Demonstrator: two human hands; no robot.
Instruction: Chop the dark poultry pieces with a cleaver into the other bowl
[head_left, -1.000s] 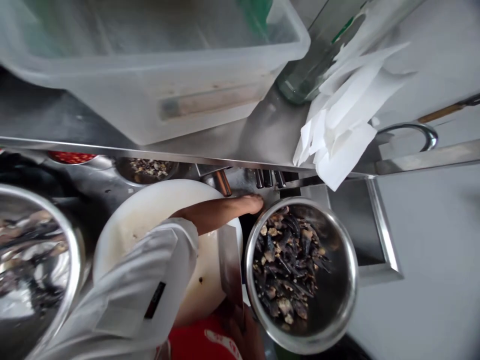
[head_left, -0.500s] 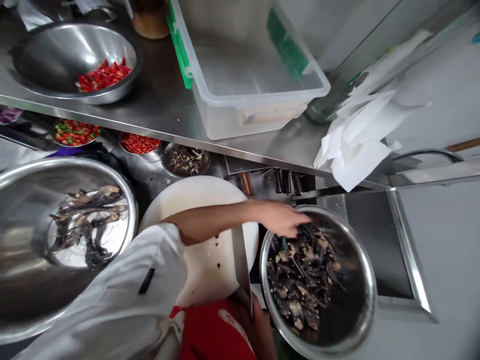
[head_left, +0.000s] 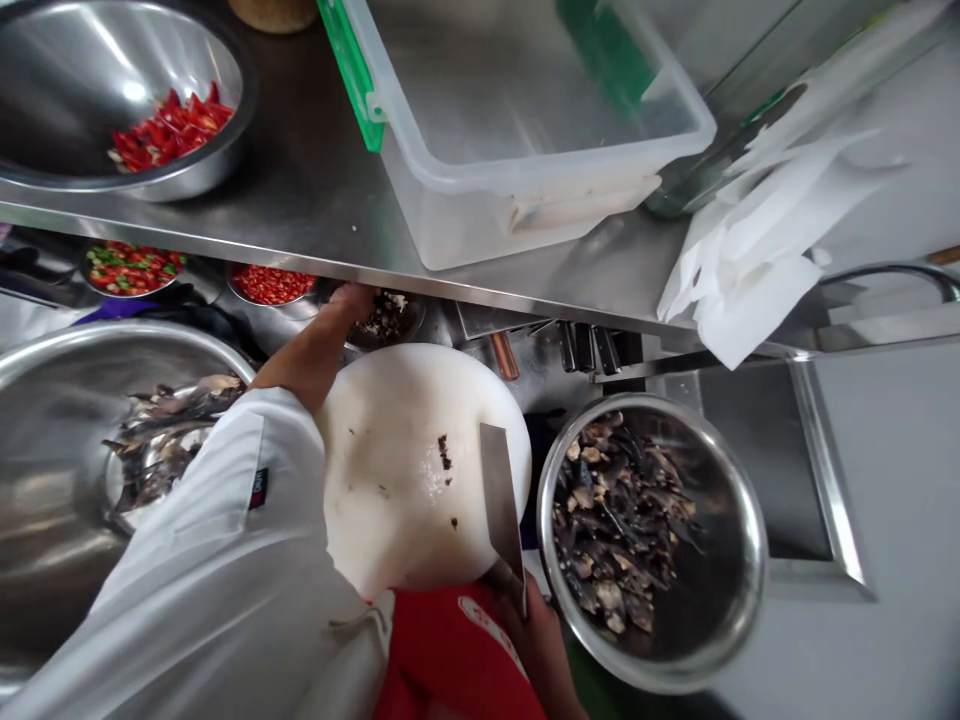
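Note:
My right hand (head_left: 538,620) is closed around the handle of a cleaver (head_left: 501,490), whose blade lies over the right side of a round white chopping board (head_left: 405,400). My left hand (head_left: 351,300) reaches to a small metal bowl of dark and pale chopped bits (head_left: 386,318), partly under the shelf edge; its fingers are hidden. A few dark crumbs (head_left: 445,452) lie on the board. To the right, a large steel bowl (head_left: 752,560) holds dark chopped pieces that look like dried fish or meat (head_left: 622,520). Longer dark pieces (head_left: 161,435) lie in another large bowl (head_left: 45,350) on the left.
Above the board runs a steel shelf (head_left: 300,215) bearing a clear plastic box (head_left: 480,225) and a bowl of red chillies (head_left: 172,130). Chopped peppers (head_left: 131,268) and red chillies (head_left: 271,283) sit in small bowls beneath. Knife handles (head_left: 589,347) and white paper (head_left: 750,270) are at right.
My left hand has moved from the chopped pieces in the right bowl across to the small bowl behind the board. The cleaver stays in my right hand; the view has shifted slightly.

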